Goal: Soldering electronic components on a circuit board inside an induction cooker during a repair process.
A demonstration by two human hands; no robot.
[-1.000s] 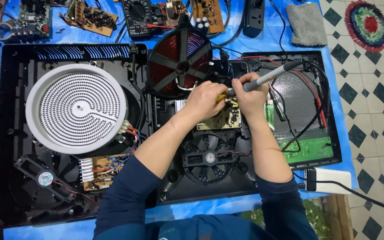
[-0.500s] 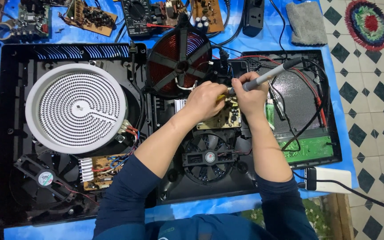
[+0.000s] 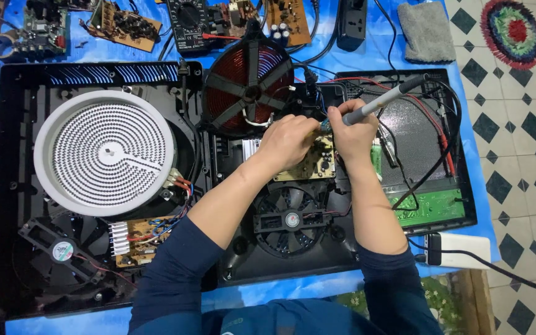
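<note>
While the right hand (image 3: 353, 131) grips a soldering iron (image 3: 384, 101), the left hand (image 3: 290, 141) hides its grip.

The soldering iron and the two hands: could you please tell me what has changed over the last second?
Almost nothing. The right hand still holds the soldering iron slanted up to the right, tip down at the circuit board, and the left hand stays pressed beside it over the same board. The red coil, white round heater and fan lie where they were.
</note>
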